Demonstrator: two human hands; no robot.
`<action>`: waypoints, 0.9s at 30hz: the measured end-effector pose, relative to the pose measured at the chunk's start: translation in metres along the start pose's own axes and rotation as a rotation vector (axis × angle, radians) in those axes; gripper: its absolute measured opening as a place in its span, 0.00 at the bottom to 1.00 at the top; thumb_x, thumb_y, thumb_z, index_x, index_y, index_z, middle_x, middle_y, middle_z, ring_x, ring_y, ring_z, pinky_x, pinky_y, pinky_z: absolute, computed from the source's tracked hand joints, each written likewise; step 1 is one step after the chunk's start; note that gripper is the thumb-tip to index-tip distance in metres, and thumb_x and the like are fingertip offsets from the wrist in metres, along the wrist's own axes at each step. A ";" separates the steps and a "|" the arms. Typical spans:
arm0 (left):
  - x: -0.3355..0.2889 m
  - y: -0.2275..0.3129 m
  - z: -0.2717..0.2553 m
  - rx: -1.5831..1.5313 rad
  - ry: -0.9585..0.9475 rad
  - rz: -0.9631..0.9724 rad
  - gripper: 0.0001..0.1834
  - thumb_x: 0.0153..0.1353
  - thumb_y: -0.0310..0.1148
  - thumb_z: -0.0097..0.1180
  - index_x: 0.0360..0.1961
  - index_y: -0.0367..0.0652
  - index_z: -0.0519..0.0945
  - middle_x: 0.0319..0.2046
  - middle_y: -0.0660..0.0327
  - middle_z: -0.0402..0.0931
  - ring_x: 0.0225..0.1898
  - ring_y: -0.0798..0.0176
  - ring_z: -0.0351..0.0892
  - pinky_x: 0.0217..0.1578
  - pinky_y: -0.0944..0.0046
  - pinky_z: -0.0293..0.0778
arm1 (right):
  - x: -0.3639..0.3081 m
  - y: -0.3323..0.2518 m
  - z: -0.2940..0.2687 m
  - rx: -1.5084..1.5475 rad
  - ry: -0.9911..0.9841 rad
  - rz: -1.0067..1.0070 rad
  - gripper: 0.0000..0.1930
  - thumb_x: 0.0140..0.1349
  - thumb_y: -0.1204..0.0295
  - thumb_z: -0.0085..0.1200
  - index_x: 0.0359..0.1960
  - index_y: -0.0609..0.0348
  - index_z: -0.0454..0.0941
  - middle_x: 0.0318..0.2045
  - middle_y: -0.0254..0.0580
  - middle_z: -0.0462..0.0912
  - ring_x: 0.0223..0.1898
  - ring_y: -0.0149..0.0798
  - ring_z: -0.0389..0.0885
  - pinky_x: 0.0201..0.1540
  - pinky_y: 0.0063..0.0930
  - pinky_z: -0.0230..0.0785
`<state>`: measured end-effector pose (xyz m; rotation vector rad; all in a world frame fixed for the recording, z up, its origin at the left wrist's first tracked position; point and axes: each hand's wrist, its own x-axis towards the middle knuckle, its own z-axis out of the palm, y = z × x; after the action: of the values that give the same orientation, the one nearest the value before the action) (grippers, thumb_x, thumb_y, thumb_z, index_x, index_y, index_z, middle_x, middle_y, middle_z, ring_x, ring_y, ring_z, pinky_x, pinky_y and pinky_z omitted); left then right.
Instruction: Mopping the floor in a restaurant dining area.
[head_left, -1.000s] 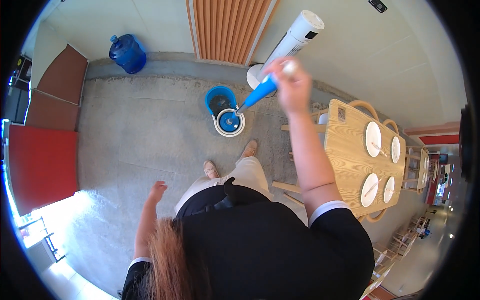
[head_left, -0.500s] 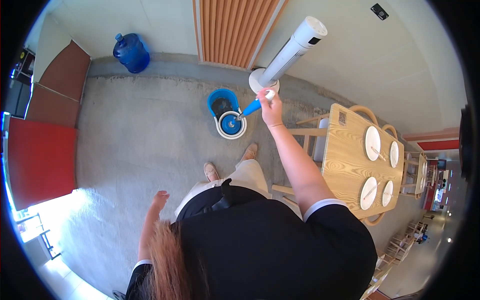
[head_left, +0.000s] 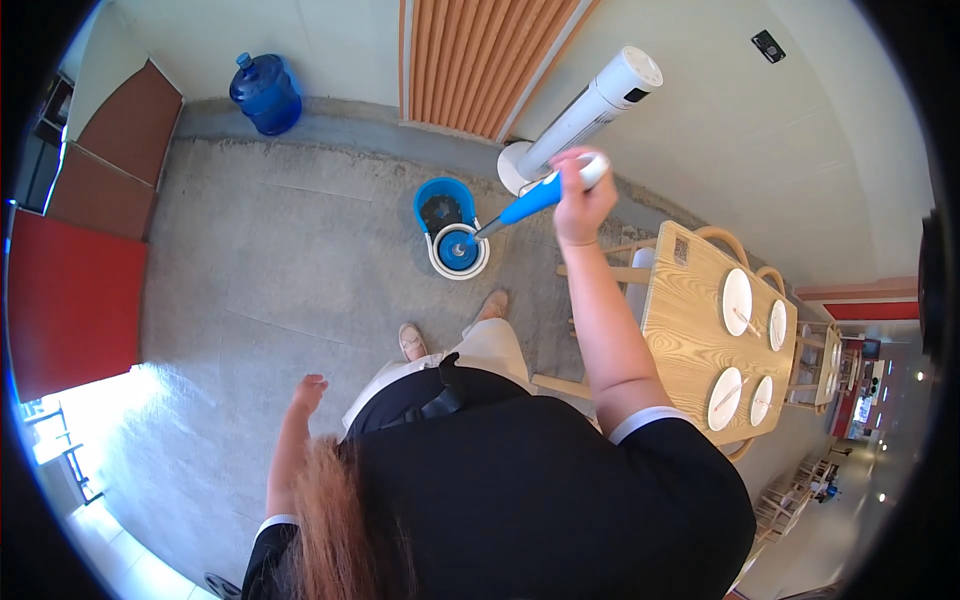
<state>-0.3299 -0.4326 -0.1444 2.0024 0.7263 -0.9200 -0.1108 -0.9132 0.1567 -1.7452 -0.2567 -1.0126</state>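
Mop grip point(head_left: 534, 199): smooth plastic; its shaft point(head_left: 489, 230): shiny metal. Bucket point(head_left: 443, 186): glossy plastic. Floor point(head_left: 260, 270): matt concrete, rough, as I see it, along its far edge. Desk point(head_left: 685, 335): smooth, grained wood out to its corners. Water jug point(head_left: 266, 96): glossy, translucent plastic. Slatted panel point(head_left: 483, 62): matt, wood-like. Shirt point(head_left: 560, 490): matt cloth.

Tubular plastic mop handle point(head_left: 530, 203), blue with white end; rounded plastic bucket point(head_left: 443, 186), blue (its circular basket rim point(head_left: 459, 274) noted white); rectangular wooden table point(head_left: 680, 325), pale tan with darker wavy grain; round plates point(head_left: 737, 298), white; slatted wall panel point(head_left: 488, 60), orange-brown, striped
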 end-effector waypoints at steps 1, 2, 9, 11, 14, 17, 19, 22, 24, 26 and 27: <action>0.000 -0.002 0.002 0.005 -0.025 -0.020 0.19 0.47 0.37 0.56 0.41 0.41 0.72 0.28 0.58 0.74 0.24 0.65 0.70 0.27 0.65 0.68 | -0.024 0.013 -0.002 -0.043 -0.049 0.023 0.05 0.51 0.73 0.51 0.26 0.60 0.68 0.24 0.36 0.74 0.25 0.28 0.73 0.28 0.20 0.65; 0.002 -0.001 0.003 0.048 -0.030 -0.107 0.19 0.47 0.37 0.55 0.40 0.41 0.72 0.28 0.58 0.74 0.24 0.65 0.70 0.26 0.65 0.68 | -0.048 0.023 -0.003 -0.055 -0.102 0.104 0.05 0.51 0.73 0.51 0.26 0.60 0.69 0.25 0.37 0.74 0.26 0.30 0.74 0.28 0.21 0.66; 0.013 0.002 0.008 -0.122 -0.015 0.095 0.19 0.47 0.36 0.55 0.41 0.42 0.71 0.29 0.58 0.74 0.26 0.66 0.71 0.28 0.66 0.68 | -0.029 0.011 0.004 -0.283 -0.446 0.381 0.05 0.50 0.72 0.52 0.25 0.60 0.73 0.21 0.38 0.76 0.24 0.33 0.75 0.30 0.24 0.67; 0.012 0.003 0.006 0.019 -0.004 0.080 0.19 0.47 0.35 0.55 0.42 0.41 0.71 0.31 0.58 0.74 0.27 0.65 0.71 0.29 0.66 0.68 | 0.024 -0.027 -0.002 -0.107 -0.376 0.261 0.05 0.52 0.72 0.50 0.24 0.60 0.74 0.20 0.35 0.76 0.25 0.29 0.75 0.28 0.21 0.67; 0.008 0.002 0.003 -0.076 -0.003 -0.024 0.20 0.48 0.36 0.54 0.42 0.41 0.70 0.32 0.58 0.74 0.27 0.64 0.71 0.29 0.66 0.69 | 0.077 -0.076 -0.014 0.167 -0.185 0.162 0.04 0.53 0.74 0.48 0.25 0.62 0.73 0.20 0.36 0.75 0.25 0.29 0.74 0.28 0.21 0.66; 0.004 -0.003 0.002 -0.078 -0.003 -0.035 0.20 0.48 0.36 0.55 0.42 0.41 0.70 0.31 0.58 0.74 0.27 0.65 0.70 0.28 0.65 0.68 | 0.067 -0.077 -0.014 0.187 0.068 -0.048 0.04 0.53 0.75 0.47 0.27 0.63 0.71 0.23 0.38 0.74 0.23 0.28 0.72 0.28 0.18 0.63; 0.003 -0.007 0.003 -0.090 -0.010 0.007 0.20 0.47 0.36 0.55 0.42 0.41 0.70 0.30 0.58 0.74 0.26 0.65 0.70 0.28 0.65 0.68 | 0.026 -0.043 0.006 0.051 0.083 0.054 0.04 0.52 0.74 0.48 0.25 0.62 0.70 0.23 0.37 0.74 0.22 0.28 0.71 0.27 0.19 0.63; 0.004 -0.010 0.005 -0.086 -0.023 0.010 0.20 0.47 0.37 0.55 0.42 0.41 0.70 0.30 0.58 0.74 0.26 0.65 0.70 0.28 0.66 0.68 | -0.038 0.013 -0.001 -0.085 -0.042 0.147 0.04 0.52 0.74 0.49 0.25 0.60 0.69 0.22 0.37 0.73 0.23 0.28 0.72 0.27 0.19 0.65; 0.007 -0.007 0.005 -0.086 -0.039 0.014 0.20 0.48 0.37 0.55 0.42 0.40 0.70 0.30 0.58 0.74 0.26 0.66 0.71 0.28 0.66 0.68 | -0.075 0.037 -0.003 -0.098 -0.086 0.250 0.04 0.51 0.73 0.50 0.24 0.60 0.70 0.23 0.37 0.74 0.26 0.31 0.74 0.30 0.23 0.66; 0.009 -0.003 0.007 -0.030 -0.025 -0.017 0.20 0.48 0.38 0.54 0.42 0.40 0.70 0.31 0.57 0.74 0.26 0.65 0.71 0.28 0.66 0.68 | -0.083 0.046 -0.001 -0.259 -0.187 0.043 0.04 0.50 0.72 0.51 0.24 0.59 0.73 0.23 0.38 0.75 0.28 0.35 0.75 0.32 0.25 0.66; 0.009 -0.002 0.008 -0.064 -0.030 0.026 0.20 0.48 0.38 0.54 0.42 0.40 0.70 0.31 0.57 0.74 0.26 0.65 0.71 0.28 0.66 0.68 | -0.074 0.041 -0.004 -0.351 -0.271 0.239 0.05 0.49 0.71 0.52 0.25 0.58 0.74 0.23 0.39 0.75 0.28 0.37 0.75 0.32 0.26 0.66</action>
<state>-0.3286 -0.4369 -0.1558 1.9338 0.7031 -0.8988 -0.1334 -0.9124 0.0753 -2.1763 -0.0373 -0.6741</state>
